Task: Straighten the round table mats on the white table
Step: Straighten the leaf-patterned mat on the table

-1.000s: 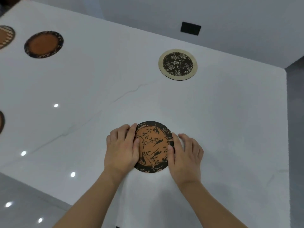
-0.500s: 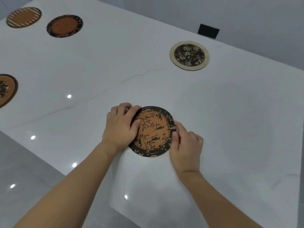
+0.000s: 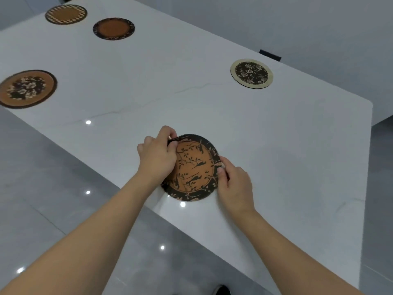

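A round orange mat with black birds and branches and a dark rim [image 3: 194, 167] lies on the white table [image 3: 276, 150] near its front edge. My left hand [image 3: 158, 155] pinches the mat's far-left rim, thumb on top, and covers its left part. My right hand [image 3: 232, 179] grips the right rim between thumb and fingers. Other round mats lie farther off: a cream-rimmed black floral one [image 3: 251, 73] at the back right, an orange floral one [image 3: 26, 88] at the left, a dark-rimmed orange one [image 3: 113, 28] and a checker-rimmed one [image 3: 66, 14] at the far left.
The table's front edge runs diagonally just below the held mat, with glossy grey floor [image 3: 53, 199] beneath. A black wall socket [image 3: 270, 55] sits behind the table's far edge. The tip of a dark shoe [image 3: 221, 291] shows at the bottom.
Both hands have curled from lying flat beside the mat into pinching its rim. The view has swung left, bringing more of the left-hand mats and the floor into sight.
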